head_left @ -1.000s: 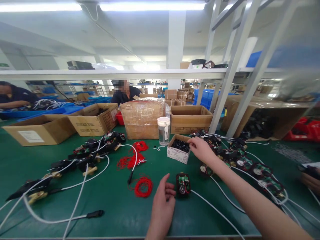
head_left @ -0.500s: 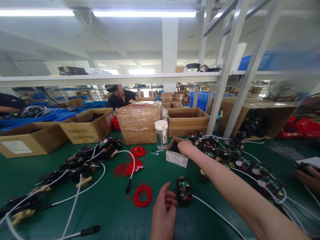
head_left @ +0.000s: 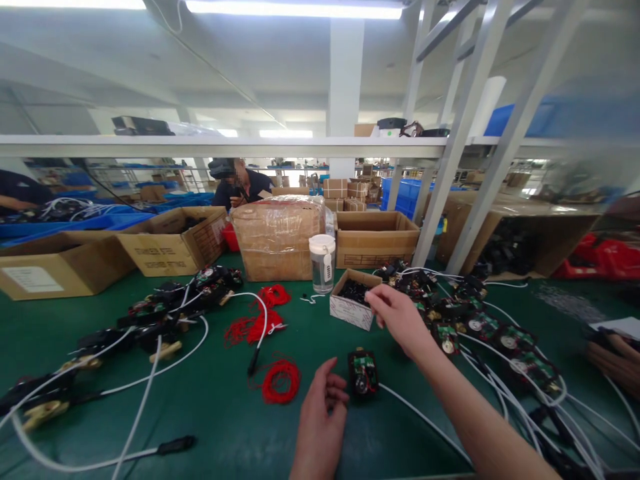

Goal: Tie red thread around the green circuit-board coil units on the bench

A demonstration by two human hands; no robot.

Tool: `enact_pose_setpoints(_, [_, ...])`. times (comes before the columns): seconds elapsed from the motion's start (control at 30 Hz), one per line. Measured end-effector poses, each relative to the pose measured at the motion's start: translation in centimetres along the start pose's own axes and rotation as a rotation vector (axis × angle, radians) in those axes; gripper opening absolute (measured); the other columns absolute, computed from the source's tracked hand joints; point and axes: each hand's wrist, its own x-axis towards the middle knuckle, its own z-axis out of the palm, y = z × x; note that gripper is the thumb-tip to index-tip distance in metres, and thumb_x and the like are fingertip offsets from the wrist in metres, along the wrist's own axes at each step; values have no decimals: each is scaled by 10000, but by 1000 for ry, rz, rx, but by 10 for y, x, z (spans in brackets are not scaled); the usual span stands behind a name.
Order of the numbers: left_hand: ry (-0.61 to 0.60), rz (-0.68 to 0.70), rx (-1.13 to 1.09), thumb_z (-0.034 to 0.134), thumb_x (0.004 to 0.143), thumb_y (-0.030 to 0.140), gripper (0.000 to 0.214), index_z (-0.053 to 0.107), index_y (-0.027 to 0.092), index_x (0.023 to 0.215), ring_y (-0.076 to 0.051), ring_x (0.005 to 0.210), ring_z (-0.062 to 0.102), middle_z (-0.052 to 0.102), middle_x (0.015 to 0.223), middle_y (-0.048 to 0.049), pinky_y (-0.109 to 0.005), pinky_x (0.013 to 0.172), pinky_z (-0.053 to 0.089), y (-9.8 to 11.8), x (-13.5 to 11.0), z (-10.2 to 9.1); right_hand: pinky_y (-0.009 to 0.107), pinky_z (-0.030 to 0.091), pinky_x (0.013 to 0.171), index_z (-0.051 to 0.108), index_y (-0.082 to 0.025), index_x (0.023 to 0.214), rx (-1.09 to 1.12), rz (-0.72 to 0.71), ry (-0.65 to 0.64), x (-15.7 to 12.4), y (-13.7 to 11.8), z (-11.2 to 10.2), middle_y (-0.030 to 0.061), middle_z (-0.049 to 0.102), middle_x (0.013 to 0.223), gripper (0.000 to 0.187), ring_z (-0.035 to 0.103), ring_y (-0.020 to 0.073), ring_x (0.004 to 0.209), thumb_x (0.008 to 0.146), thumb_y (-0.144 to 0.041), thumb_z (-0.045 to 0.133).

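Observation:
My left hand point(head_left: 323, 417) rests on the green mat, fingers loosely curled, its fingertips touching a black module with a small circuit board point(head_left: 363, 375) and a white cable. My right hand point(head_left: 397, 317) hovers just in front of a small open cardboard box point(head_left: 351, 299) of little black parts, fingers pinched together; what they hold is too small to make out. Several similar modules with white cables point(head_left: 493, 337) lie to the right of that hand.
Coils of red wire point(head_left: 279, 381) and more wired units point(head_left: 165, 313) lie left. A clear jar with a white lid point(head_left: 322, 264) stands behind the small box, backed by cardboard cartons point(head_left: 277, 237). Other people work beyond the shelf. Another person's hand point(head_left: 613, 350) is at the right edge.
My right hand reached into the small box of black parts, then drew back toward me with its fingers pinched. My left hand stayed beside the module.

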Motion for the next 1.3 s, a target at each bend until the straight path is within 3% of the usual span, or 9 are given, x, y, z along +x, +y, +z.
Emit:
enact_pose_setpoints(0.07, [10, 16, -4, 519, 657, 90, 638, 584, 172, 1285, -174, 765, 674, 682, 947, -47, -328, 745, 546, 0, -1, 0, 273, 471, 606, 618, -194, 997, 200, 22, -44, -37, 6, 4, 10, 626, 798, 413, 573, 139, 640, 1042, -514, 361])
enact_pose_setpoints(0.13, [19, 21, -4, 522, 657, 95, 631, 590, 170, 1280, -178, 757, 675, 683, 934, -47, -336, 745, 548, 1, -1, 1, 257, 439, 605, 660, -180, 1027, 831, 154, -104, -68, 14, 12, 11, 600, 802, 370, 527, 119, 648, 961, -535, 575])
enact_pose_setpoints(0.2, [27, 21, 5, 521, 656, 99, 626, 592, 167, 1275, -179, 753, 674, 683, 926, -46, -341, 746, 550, 2, -2, 0, 240, 417, 621, 707, -163, 1026, 1227, 265, -130, -91, 20, 20, 15, 591, 802, 340, 494, 98, 660, 877, -467, 740])
enact_pose_setpoints(0.3, [27, 22, 11, 520, 665, 112, 614, 590, 171, 1272, -176, 760, 673, 683, 938, -45, -336, 747, 553, 5, -3, 0, 218, 389, 614, 746, -141, 1009, 1481, 342, -145, -109, 23, 25, 17, 584, 777, 283, 459, 76, 650, 827, -343, 824])
enact_pose_setpoints(0.47, [28, 6, 15, 526, 661, 137, 604, 584, 174, 1261, -165, 761, 672, 680, 938, -38, -326, 754, 552, 8, -3, 1, 195, 344, 577, 761, -139, 1010, 1649, 352, -164, -118, 22, 22, 13, 573, 774, 256, 423, 62, 637, 799, -257, 848])
enact_pose_setpoints(0.67, [45, 16, 43, 529, 660, 153, 608, 574, 174, 1266, -164, 745, 666, 674, 918, -32, -323, 740, 547, 7, -3, 3, 204, 345, 599, 763, -173, 1018, 1620, 345, -167, -123, 29, 21, 16, 585, 774, 237, 433, 67, 641, 815, -273, 832])
enact_pose_setpoints(0.93, [36, 31, 61, 527, 683, 143, 591, 573, 180, 1272, -171, 765, 670, 678, 930, -36, -336, 758, 548, 8, -4, 2, 233, 398, 655, 754, -206, 1075, 1389, 301, -162, -128, 33, 18, 27, 650, 846, 323, 503, 98, 688, 782, -302, 852])
enact_pose_setpoints(1.17, [41, 35, 53, 515, 666, 129, 603, 574, 174, 1265, -162, 759, 667, 677, 923, -30, -319, 746, 546, 6, -4, 2, 276, 474, 658, 740, -221, 1031, 911, 230, -73, -127, 38, 17, 28, 674, 853, 331, 583, 160, 727, 759, -391, 820])
enact_pose_setpoints(1.3, [51, 23, 66, 516, 666, 134, 608, 576, 172, 1270, -164, 761, 667, 675, 929, -31, -324, 750, 550, 7, -4, 3, 311, 525, 755, 692, -247, 1154, 593, 115, 6, -128, 41, 19, 21, 703, 854, 352, 646, 192, 780, 816, -340, 725])
